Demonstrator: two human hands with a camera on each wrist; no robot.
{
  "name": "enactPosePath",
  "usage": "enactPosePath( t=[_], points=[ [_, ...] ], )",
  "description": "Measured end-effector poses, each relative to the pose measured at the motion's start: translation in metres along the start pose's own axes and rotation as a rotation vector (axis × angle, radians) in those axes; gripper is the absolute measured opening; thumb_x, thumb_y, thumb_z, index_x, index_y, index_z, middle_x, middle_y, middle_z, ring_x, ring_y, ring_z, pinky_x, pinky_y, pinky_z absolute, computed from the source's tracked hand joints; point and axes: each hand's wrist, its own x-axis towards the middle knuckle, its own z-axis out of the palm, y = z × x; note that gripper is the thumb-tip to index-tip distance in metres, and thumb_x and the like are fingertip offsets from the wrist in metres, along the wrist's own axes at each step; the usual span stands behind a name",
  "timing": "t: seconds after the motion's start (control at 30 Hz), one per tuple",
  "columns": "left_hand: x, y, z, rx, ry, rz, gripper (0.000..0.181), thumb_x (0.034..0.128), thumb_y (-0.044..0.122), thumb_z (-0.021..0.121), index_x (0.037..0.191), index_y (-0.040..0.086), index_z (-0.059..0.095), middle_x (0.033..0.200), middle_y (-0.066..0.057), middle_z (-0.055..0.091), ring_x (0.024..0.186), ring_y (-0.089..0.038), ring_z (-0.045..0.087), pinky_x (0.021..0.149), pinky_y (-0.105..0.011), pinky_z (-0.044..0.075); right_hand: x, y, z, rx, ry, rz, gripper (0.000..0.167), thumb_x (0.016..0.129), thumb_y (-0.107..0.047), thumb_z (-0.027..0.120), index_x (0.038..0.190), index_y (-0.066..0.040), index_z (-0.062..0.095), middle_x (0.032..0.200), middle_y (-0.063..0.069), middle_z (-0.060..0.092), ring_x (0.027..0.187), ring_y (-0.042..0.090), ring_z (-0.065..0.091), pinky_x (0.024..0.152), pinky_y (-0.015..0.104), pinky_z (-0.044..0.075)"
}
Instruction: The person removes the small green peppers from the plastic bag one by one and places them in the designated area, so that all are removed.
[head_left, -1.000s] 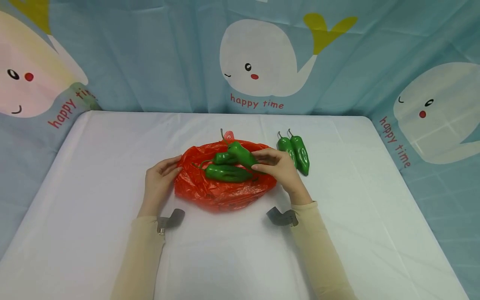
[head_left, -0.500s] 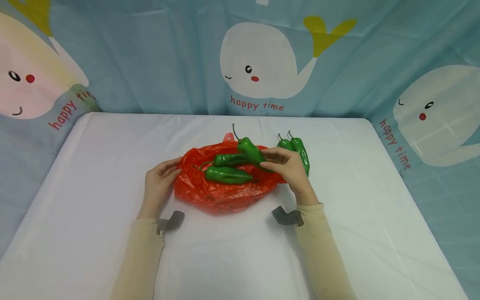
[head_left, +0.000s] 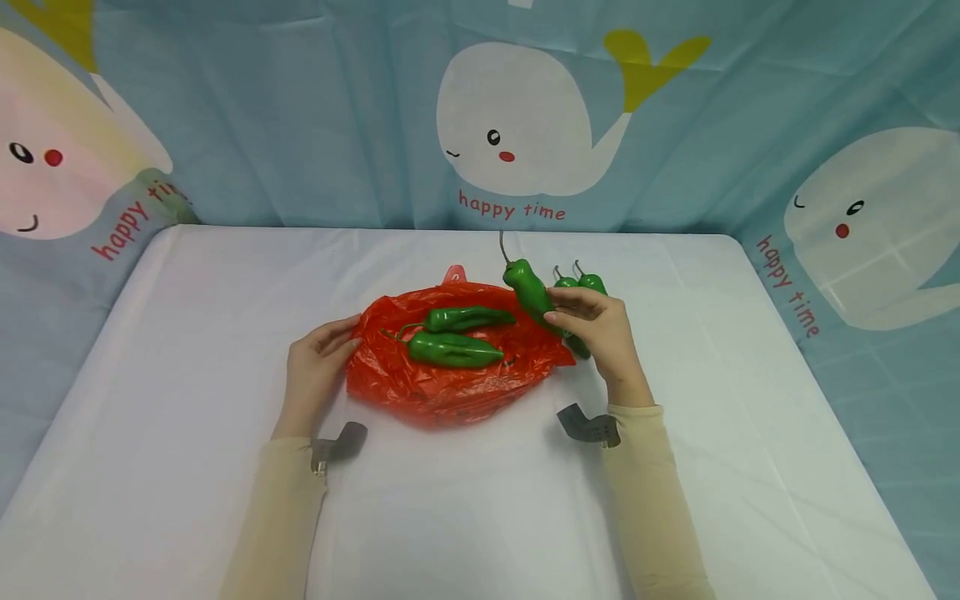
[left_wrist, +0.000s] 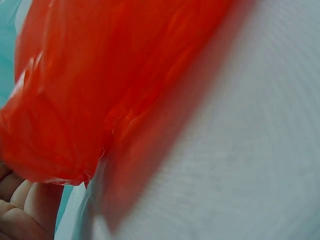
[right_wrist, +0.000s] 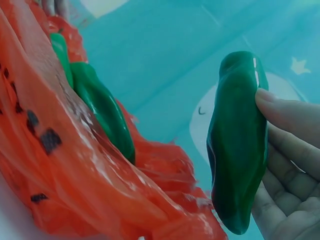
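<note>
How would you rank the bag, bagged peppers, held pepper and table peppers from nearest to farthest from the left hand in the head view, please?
1. Bag: touching the left hand.
2. Bagged peppers: inside it, the two too close to call.
3. Held pepper: in the right hand.
4. Table peppers: farther right, partly hidden by that hand.

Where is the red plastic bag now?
In the head view, the red plastic bag lies between the left hand, at its left edge, and the right hand.

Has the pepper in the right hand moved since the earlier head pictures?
Yes. In the head view, the held pepper has shifted rightward and up the picture, judged against the middle whale print.
</note>
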Motion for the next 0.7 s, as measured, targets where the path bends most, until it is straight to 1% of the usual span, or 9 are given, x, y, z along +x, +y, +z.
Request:
enactPosePath(
  t=[0.23, 0.43, 0.57, 0.7],
  points=[
    [-0.001, 0.0, 0.0, 0.002, 0.007, 0.013, 0.036, 0.0926, 0.008, 0.06, 0.128, 0.002, 0.057, 0.132, -0.013, 0.055, 0.117, -0.017, 0.056, 0.089, -0.013, 0.046, 0.001, 0.003, -0.008, -0.004, 0.048, -0.004, 0.037, 0.079, 0.002, 0.073, 0.114, 0.01, 0.062, 0.1, -0.005, 0.068, 0.09, 0.013, 0.064, 0.081, 0.023, 0.054],
    [-0.001, 0.0, 0.001, -0.002, 0.008, 0.008, 0.036, 0.0931, 0.01, 0.059, 0.128, 0.002, 0.057, 0.131, -0.014, 0.055, 0.118, -0.018, 0.055, 0.089, -0.014, 0.046, 0.002, 0.001, -0.012, -0.013, 0.097, 0.016, 0.037, 0.08, -0.003, 0.074, 0.114, 0.009, 0.063, 0.098, -0.004, 0.068, 0.091, 0.014, 0.063, 0.081, 0.023, 0.053],
    [-0.001, -0.001, 0.0, -0.005, 0.0, 0.006, 0.036, 0.0933, 0.011, 0.059, 0.128, 0.001, 0.056, 0.132, -0.014, 0.055, 0.118, -0.019, 0.055, 0.089, -0.014, 0.046, 0.001, 0.0, -0.014, -0.025, 0.13, 0.043, 0.037, 0.081, -0.006, 0.074, 0.114, 0.008, 0.063, 0.096, -0.005, 0.068, 0.092, 0.015, 0.062, 0.085, 0.024, 0.052],
    [-0.001, -0.001, 0.0, -0.007, 0.001, 0.016, 0.036, 0.0934, 0.011, 0.059, 0.128, 0.001, 0.057, 0.131, -0.014, 0.056, 0.117, -0.018, 0.056, 0.088, -0.014, 0.047, 0.001, 0.0, -0.017, -0.042, 0.159, 0.052, 0.037, 0.082, -0.007, 0.073, 0.115, 0.007, 0.064, 0.095, -0.005, 0.068, 0.092, 0.015, 0.062, 0.088, 0.027, 0.051]
  ],
)
